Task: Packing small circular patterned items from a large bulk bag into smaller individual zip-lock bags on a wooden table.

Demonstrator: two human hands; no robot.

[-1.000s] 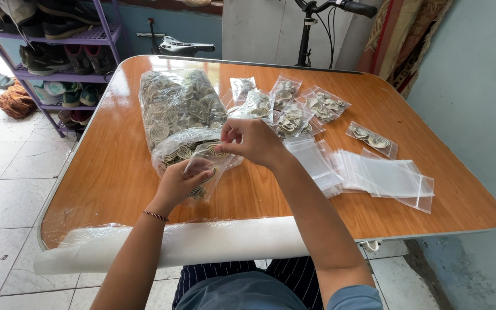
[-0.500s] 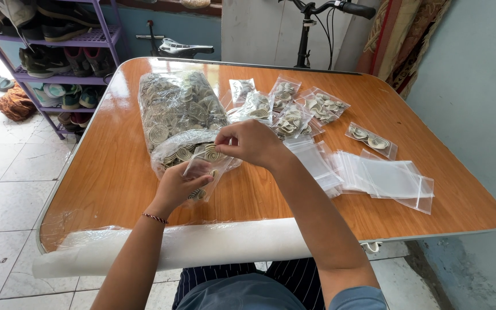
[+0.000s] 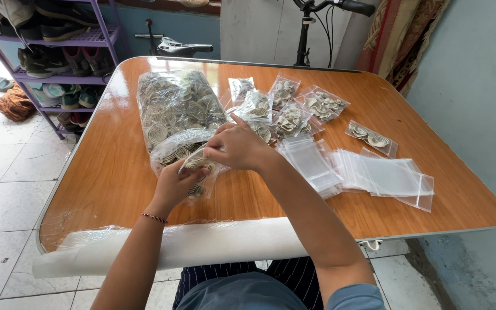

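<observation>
Near edge of the table (image 3: 110, 172): the left hand (image 3: 174, 182) is cupping a small clear pouch (image 3: 199, 166) of coiled discs while the right hand (image 3: 237, 146) is pinching its mouth, apparently filling; sealing seems next. Right: empty zip bags (image 3: 383, 175). Far: filled pouches (image 3: 285, 106), bulk bag (image 3: 173, 109).

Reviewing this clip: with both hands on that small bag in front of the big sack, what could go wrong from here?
1. The left hand and right hand hold a small clear bag of coiled pieces off the table; tilted, pieces might spill.
2. The large sack lies open toward the hands, so a nudge could scatter its coils.
3. The empty bags lie loosely stacked near the table edge; a passing forearm might sweep them off.
</observation>
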